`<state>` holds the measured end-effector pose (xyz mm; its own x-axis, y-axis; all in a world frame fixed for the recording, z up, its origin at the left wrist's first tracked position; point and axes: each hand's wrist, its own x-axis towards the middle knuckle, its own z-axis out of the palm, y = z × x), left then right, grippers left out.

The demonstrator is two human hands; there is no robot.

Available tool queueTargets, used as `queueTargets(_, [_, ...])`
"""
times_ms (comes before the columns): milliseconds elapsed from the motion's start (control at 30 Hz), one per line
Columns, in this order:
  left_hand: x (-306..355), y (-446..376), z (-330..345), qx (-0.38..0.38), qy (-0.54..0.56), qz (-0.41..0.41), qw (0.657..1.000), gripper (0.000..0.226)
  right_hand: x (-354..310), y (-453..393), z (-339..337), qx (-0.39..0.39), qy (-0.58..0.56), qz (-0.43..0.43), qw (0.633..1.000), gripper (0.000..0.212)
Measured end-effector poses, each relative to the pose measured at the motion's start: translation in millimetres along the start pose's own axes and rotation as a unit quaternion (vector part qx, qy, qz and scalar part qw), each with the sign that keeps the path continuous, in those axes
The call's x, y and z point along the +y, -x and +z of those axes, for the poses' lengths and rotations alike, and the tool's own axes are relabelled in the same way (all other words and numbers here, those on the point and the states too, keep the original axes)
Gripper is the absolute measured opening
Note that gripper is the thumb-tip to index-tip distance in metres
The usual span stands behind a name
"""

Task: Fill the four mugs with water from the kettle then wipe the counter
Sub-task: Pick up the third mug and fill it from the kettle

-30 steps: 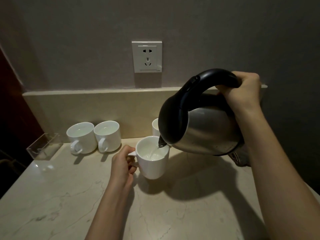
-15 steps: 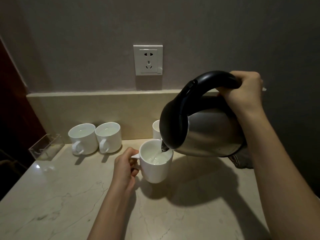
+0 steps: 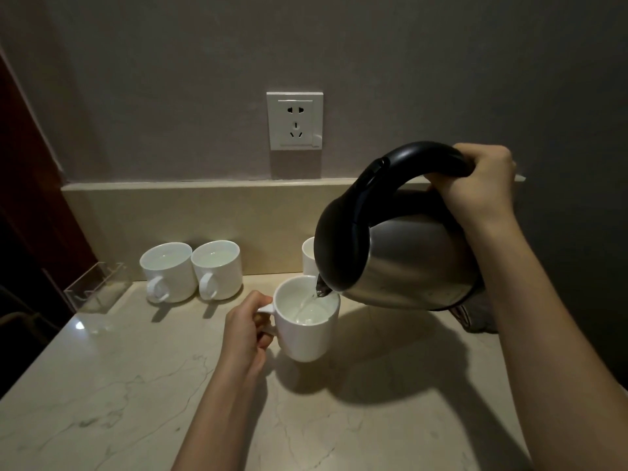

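Note:
My right hand grips the black handle of a steel kettle, tilted left with its spout over a white mug. A thin stream of water runs into that mug, which holds some water. My left hand holds this mug by its handle, slightly above the marble counter. Two more white mugs stand side by side at the back left, both with water in them. A fourth mug is mostly hidden behind the kettle.
A clear plastic holder sits at the counter's back left corner. A grey cloth lies at the back right, partly behind the kettle. A wall socket is above the backsplash ledge. The counter's left edge drops off into darkness.
The kettle stays tilted and keeps pouring; the water in the held mug has risen. Both hands have barely shifted; the view has moved down a little.

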<state>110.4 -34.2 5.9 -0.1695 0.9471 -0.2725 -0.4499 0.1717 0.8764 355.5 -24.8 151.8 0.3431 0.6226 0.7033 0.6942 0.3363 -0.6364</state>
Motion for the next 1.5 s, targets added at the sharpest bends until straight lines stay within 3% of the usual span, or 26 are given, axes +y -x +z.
queueTargets(233, [1.0,-0.6,-0.9,-0.002,-0.001,-0.002,1.0,0.031,2.3,-2.5,1.0,-0.008,0.0,0.011,1.0,0.025])
queueTargets(400, [0.3,-0.6,-0.8,-0.002,0.009,-0.004,1.0,0.045,-1.8,-3.7,1.7,0.002,0.008,-0.011,1.0,0.022])
queueTargets(767, [0.1,5.6,0.7,0.009,-0.022,-0.007,1.0,0.025,-4.9,-2.4,0.0,-0.01,0.012,-0.014,1.0,0.027])
queueTargets(1033, [-0.8,5.4,0.7,0.01,-0.025,-0.017,1.0,0.02,-4.2,-0.4,0.2,-0.007,0.011,-0.015,1.0,0.037])
queueTargets(1500, [-3.0,5.1,-2.0,0.012,-0.017,-0.028,0.999,0.02,-11.9,-0.1,-1.4,-0.017,0.014,-0.042,0.999,0.033])
